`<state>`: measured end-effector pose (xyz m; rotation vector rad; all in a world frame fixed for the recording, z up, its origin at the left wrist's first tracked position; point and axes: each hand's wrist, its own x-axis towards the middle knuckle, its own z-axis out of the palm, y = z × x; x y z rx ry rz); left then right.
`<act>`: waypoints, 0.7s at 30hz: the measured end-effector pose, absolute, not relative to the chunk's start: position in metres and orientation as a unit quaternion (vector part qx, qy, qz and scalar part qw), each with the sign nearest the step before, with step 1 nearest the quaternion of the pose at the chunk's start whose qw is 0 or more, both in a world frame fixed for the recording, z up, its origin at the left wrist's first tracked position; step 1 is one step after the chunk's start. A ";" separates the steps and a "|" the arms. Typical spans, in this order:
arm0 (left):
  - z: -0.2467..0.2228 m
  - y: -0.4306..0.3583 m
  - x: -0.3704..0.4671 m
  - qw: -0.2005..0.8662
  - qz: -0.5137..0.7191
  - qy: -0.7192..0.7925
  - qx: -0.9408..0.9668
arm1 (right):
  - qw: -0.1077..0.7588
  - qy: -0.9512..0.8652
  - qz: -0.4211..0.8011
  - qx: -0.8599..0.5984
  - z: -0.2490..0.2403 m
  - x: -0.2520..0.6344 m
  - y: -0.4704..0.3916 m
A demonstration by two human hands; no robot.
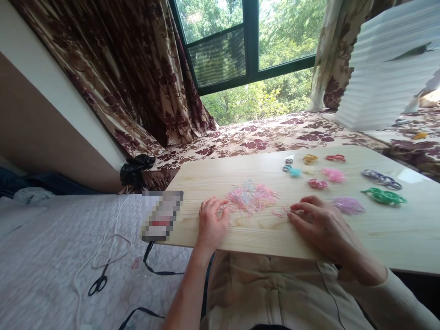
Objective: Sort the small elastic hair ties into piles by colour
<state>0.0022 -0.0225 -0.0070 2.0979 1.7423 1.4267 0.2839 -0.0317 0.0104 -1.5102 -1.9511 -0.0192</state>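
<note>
On the wooden board [202,176] lies a loose pile of thin pink and pale blue strands [252,198], which look like small elastic bands. At its left edge rests my left hand [212,222], thumb and bent fingers apart, with nothing visibly held. Right of the pile, my right hand [321,227] is low over the board with thumb and index finger close together. A tiny pink piece shows at those fingertips; whether it is pinched cannot be made out. Another short pink piece [277,214] lies just left of them. Beside the right hand is a purple clump [348,206].
Small groups lie at the right: green bands [384,196], dark rings [381,178], pink clump [332,174], red bands [335,157], yellow bands [310,159], blue clump [294,171]. A blurred-out object [163,216] covers the left edge. Scissors [98,285] and a white cable [117,238] lie on the bed.
</note>
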 end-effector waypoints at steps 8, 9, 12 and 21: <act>-0.008 -0.021 0.002 0.040 0.461 0.564 0.684 | 0.328 -0.749 0.011 -0.575 0.009 0.284 -0.030; -0.008 -0.021 0.003 0.039 0.461 0.563 0.685 | 0.329 -0.749 0.011 -0.575 0.008 0.283 -0.030; -0.008 -0.022 0.003 0.037 0.463 0.562 0.685 | 0.333 -0.747 0.008 -0.576 0.007 0.283 -0.029; -0.007 -0.023 0.002 0.040 0.464 0.563 0.683 | 0.331 -0.740 -0.001 -0.586 0.010 0.282 -0.031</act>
